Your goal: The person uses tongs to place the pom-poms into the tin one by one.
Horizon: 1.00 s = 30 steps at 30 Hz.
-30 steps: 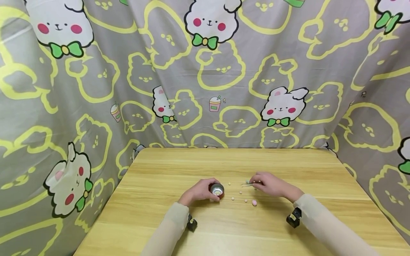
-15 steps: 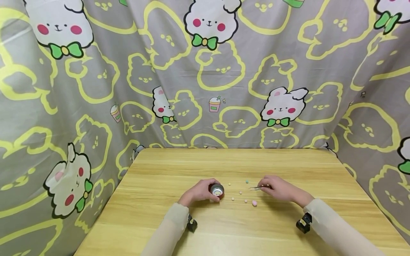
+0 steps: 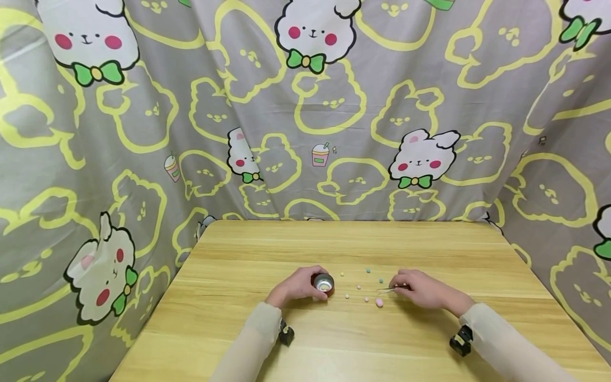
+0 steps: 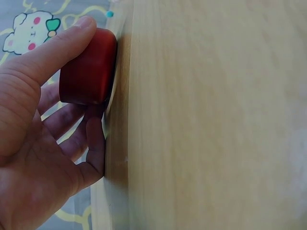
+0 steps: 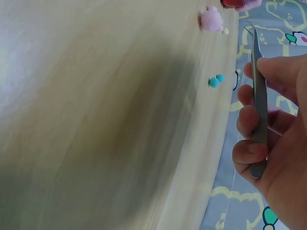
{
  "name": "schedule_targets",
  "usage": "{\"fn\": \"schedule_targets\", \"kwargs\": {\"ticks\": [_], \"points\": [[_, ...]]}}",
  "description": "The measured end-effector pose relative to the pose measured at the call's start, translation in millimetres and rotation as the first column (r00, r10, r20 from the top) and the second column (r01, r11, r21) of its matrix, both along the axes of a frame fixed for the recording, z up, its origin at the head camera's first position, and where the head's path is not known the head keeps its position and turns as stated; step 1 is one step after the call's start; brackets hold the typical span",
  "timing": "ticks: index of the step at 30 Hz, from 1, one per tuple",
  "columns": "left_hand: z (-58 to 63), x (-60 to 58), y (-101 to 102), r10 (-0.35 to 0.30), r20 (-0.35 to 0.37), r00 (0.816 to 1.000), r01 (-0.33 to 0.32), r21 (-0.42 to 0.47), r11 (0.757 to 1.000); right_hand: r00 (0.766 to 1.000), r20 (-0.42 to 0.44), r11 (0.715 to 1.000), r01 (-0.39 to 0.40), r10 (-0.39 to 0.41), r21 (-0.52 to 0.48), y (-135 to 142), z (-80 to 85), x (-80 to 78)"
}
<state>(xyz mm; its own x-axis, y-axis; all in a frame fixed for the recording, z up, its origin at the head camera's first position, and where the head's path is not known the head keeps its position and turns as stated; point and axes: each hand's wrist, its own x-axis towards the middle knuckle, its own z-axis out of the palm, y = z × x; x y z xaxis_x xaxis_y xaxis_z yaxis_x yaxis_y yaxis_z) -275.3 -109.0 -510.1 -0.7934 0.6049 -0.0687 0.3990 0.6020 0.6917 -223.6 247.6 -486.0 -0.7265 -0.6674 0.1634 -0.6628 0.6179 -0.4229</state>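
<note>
My left hand (image 3: 302,283) grips a small round red tin (image 4: 88,67) on the table, thumb on one side and fingers round the other. From above, the tin's silvery inside (image 3: 324,285) faces up. My right hand (image 3: 422,289) holds a pair of tweezers (image 5: 259,103) between thumb and fingers, their thin curved tips pointing left over the table. Nothing shows between the tips. Two teal beads (image 3: 381,281) lie close by, one farther back. A larger pink bead with small bumps (image 5: 211,20) lies just nearer than the tips.
Several small pale beads lie between the tin and the tweezers, among them a yellow bead (image 3: 342,274), a white bead (image 3: 347,296) and a pinkish bead (image 3: 359,287). The wooden table (image 3: 238,339) ends at a patterned curtain (image 3: 305,106) at the back and sides.
My right hand has moved right and closer to me with the tweezers, away from the teal beads, which now both show. The left hand and the tin have stayed in place.
</note>
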Motion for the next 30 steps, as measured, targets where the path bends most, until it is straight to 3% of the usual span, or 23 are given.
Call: {"fn": "schedule_targets", "kwargs": {"ticks": [17, 30], "points": [[2.0, 1.1, 1, -0.001, 0.019, 1.0, 0.0, 0.038, 0.999, 1.0, -0.013, 1.0, -0.013, 0.013, 0.003, 3, -8.3, 2.5], [3.2, 1.1, 1, 0.0, 0.024, 1.0, -0.001, 0.03, 1.0, 0.998, 0.067, 1.0, 0.011, -0.011, 0.006, 6, -11.9, 1.7]]}}
